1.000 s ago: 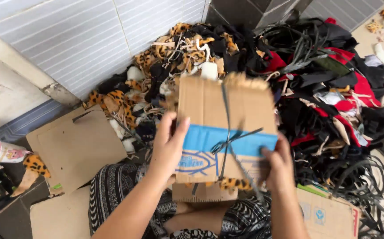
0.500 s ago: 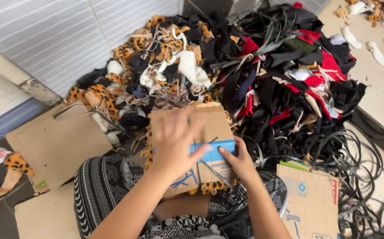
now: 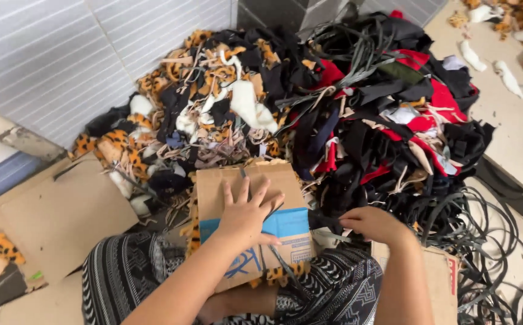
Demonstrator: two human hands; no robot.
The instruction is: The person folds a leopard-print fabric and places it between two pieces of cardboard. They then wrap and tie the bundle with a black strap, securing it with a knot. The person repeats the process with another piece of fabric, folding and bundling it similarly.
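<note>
While left hand [image 3: 246, 212] presses cardboard [image 3: 243, 180] flat, right hand [image 3: 374, 224] pinches black strap [image 3: 324, 221].

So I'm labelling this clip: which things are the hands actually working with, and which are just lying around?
In hand:
left hand flat on the cardboard piece
right hand pinching a black strap

Lying about:
heap of fabric scraps
flat cardboard sheet
loose black straps
white scraps on the floor
</note>
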